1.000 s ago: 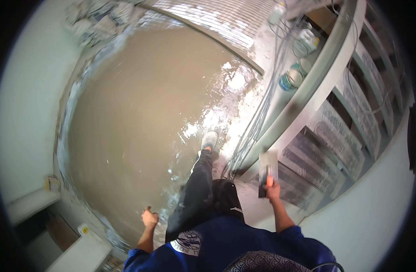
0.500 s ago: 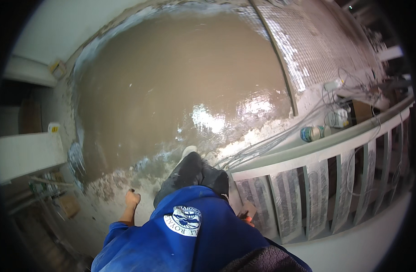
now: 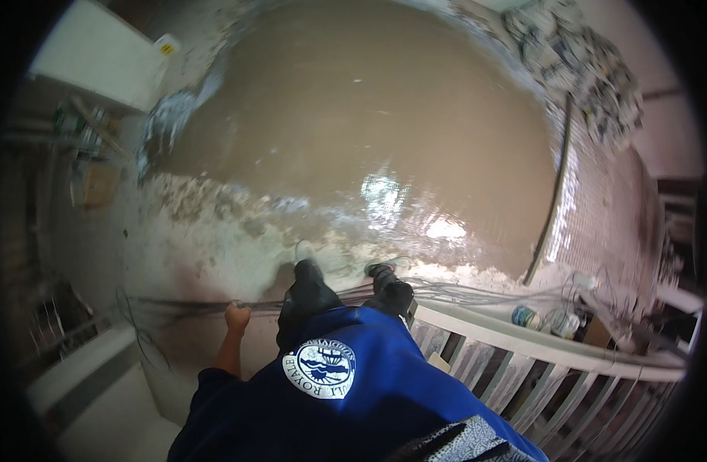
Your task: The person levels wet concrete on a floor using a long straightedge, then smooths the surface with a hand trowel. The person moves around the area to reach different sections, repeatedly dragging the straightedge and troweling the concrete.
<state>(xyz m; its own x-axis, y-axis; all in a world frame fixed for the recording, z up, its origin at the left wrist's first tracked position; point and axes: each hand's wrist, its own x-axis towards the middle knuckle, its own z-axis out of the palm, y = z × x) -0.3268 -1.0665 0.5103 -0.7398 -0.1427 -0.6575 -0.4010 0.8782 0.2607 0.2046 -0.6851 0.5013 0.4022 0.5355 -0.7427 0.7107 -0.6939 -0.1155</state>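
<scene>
My left hand (image 3: pixel 237 316) hangs low beside my left leg, its fingers curled closed. Whether something small sits in the fist is hidden. My right hand is out of sight behind my blue shirt (image 3: pixel 384 377); a small pale flat edge (image 3: pixel 439 363) shows beside the shirt, near the railing. In front of my feet spreads a broad patch of wet, smooth grey-brown mortar (image 3: pixel 353 123), with light glaring off its near part. A long thin bar (image 3: pixel 552 196) lies along its right edge.
Wire mesh (image 3: pixel 600 200) covers the floor right of the bar, below crumpled sheeting (image 3: pixel 576 69). Cables (image 3: pixel 476 294) run along the floor by my feet. A slatted railing (image 3: pixel 523 335) stands at right, with a can (image 3: pixel 526 316) behind it. A cardboard box (image 3: pixel 99 185) sits left.
My view has turned and shifted, and my feet now stand apart on the rough strip. My right hand, which held a flat trowel-like tool, has gone out of sight.
</scene>
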